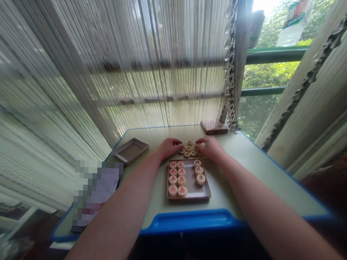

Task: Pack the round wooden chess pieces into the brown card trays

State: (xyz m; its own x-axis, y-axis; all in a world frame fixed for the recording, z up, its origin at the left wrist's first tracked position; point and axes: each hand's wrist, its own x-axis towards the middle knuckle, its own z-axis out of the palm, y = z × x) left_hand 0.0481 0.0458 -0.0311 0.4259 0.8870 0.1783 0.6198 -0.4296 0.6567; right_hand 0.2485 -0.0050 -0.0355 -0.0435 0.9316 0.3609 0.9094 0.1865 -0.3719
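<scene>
On the table, a loose pile of round wooden Chinese chess pieces (187, 154) lies between my two hands. My left hand (172, 146) curves in from the left side, fingertips and thumb apart at the pile's edge. From the opposite side my right hand (209, 146) reaches in, its bent fingers apart and touching or nearly touching the pieces. Closer to me sits a shallow box tray (192, 189). Two columns of red-marked pieces (177, 178) stand along its left, and three dark-marked pieces (199, 170) line its right side.
A box lid (131, 150) rests at the table's left. Near the far right edge is a brown closed box (214, 126). A partly blurred flat item (103, 196) lies by the left edge. The blue-rimmed table (260, 181) stands against string curtains (166, 48) and a window.
</scene>
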